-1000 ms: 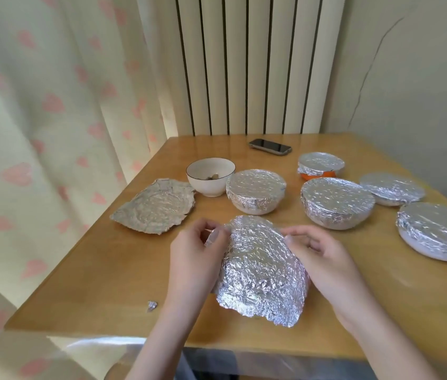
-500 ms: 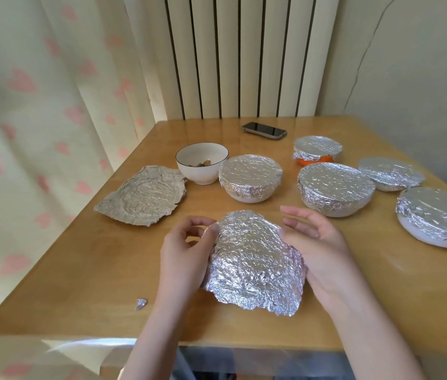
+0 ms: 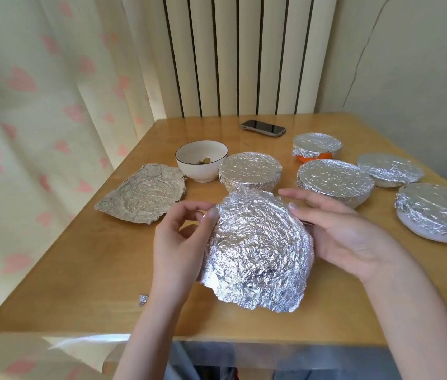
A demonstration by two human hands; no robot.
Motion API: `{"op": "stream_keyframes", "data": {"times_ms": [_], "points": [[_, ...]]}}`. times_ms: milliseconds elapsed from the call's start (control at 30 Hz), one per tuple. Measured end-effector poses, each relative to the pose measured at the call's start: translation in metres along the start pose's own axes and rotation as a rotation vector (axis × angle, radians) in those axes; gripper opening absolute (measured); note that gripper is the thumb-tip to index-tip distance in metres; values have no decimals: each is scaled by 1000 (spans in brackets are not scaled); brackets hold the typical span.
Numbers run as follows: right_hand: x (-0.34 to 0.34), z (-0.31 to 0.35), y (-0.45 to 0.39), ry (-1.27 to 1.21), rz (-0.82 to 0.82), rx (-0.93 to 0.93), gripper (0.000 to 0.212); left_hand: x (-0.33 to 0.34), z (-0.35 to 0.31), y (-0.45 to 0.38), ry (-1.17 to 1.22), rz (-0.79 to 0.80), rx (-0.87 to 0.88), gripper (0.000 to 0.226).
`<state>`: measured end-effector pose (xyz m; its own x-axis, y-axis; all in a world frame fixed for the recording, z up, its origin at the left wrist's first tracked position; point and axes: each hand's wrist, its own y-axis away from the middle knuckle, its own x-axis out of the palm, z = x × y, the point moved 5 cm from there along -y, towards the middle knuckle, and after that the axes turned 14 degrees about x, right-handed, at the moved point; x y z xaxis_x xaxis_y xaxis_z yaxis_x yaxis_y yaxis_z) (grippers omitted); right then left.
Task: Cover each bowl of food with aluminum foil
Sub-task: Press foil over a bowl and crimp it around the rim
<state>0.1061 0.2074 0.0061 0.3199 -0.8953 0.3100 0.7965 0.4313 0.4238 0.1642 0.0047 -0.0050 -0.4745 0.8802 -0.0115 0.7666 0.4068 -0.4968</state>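
Observation:
A crumpled, dome-shaped sheet of aluminum foil [image 3: 258, 253] is lifted above the table's near middle. My left hand [image 3: 181, 242] pinches its left edge with thumb and fingertips. My right hand [image 3: 337, 231] lies against the foil's right side with fingers straight. An uncovered white bowl [image 3: 201, 160] with a little food stands behind. To its right stand several foil-covered bowls: one in the middle [image 3: 250, 171], a larger one [image 3: 334, 182], an orange one [image 3: 317, 146] and two at the right [image 3: 391, 172], [image 3: 436, 212].
A second, flattened foil sheet [image 3: 142, 197] lies at the left of the wooden table [image 3: 79, 270]. A phone [image 3: 263, 128] rests at the back edge. A small foil scrap [image 3: 142, 299] lies near the front. A curtain hangs at the left, a radiator behind.
Both hands have raised the foil sheet off the table and tipped it upward. My right fingers have straightened along its side. The camera has tilted down and moved closer.

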Motion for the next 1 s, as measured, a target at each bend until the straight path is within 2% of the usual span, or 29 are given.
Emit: {"op": "stream_keyframes", "data": {"times_ms": [67, 100, 167, 267, 333, 467, 567, 600, 633, 667, 733, 800, 867, 1000], "points": [[-2, -3, -1, 60, -81, -57, 32, -1, 2, 2, -26, 0, -11, 5], [-3, -4, -2, 146, -172, -112, 27, -2, 2, 3, -61, -7, -2, 7], [-3, -4, -2, 368, -393, -273, 21, -3, 1, 5, -193, -7, 43, 10], [4, -4, -2, 579, -577, -539, 17, -3, 1, 6, -344, 10, 94, 12], [6, -9, -7, 631, -636, -607, 16, -5, 5, 5, -381, 16, 89, 13], [3, -15, -15, 612, -640, -564, 17, -6, 12, 3, -422, 38, 45, 13], [2, -11, -8, 639, -663, -617, 15, -9, -1, 6, -510, 17, 172, 3], [4, -7, -1, 664, -714, -689, 15, -10, -9, 6, -526, 33, 239, 14], [8, -3, 6, 699, -751, -777, 16, -7, -15, 6, -513, 121, 299, 31], [15, 1, 11, 752, -742, -852, 18, -2, -17, 6, -476, 274, 331, 50], [35, 2, 9, 904, -562, -858, 26, 16, -17, 10, -437, 627, 298, 88], [48, -10, -3, 1072, -396, -718, 36, 27, -7, 14, -523, 814, 244, 117], [48, -20, -10, 1123, -361, -590, 41, 29, 2, 14, -573, 824, 198, 128], [40, -24, -13, 1028, -384, -493, 38, 27, 1, 15, -518, 832, 122, 135]]}}
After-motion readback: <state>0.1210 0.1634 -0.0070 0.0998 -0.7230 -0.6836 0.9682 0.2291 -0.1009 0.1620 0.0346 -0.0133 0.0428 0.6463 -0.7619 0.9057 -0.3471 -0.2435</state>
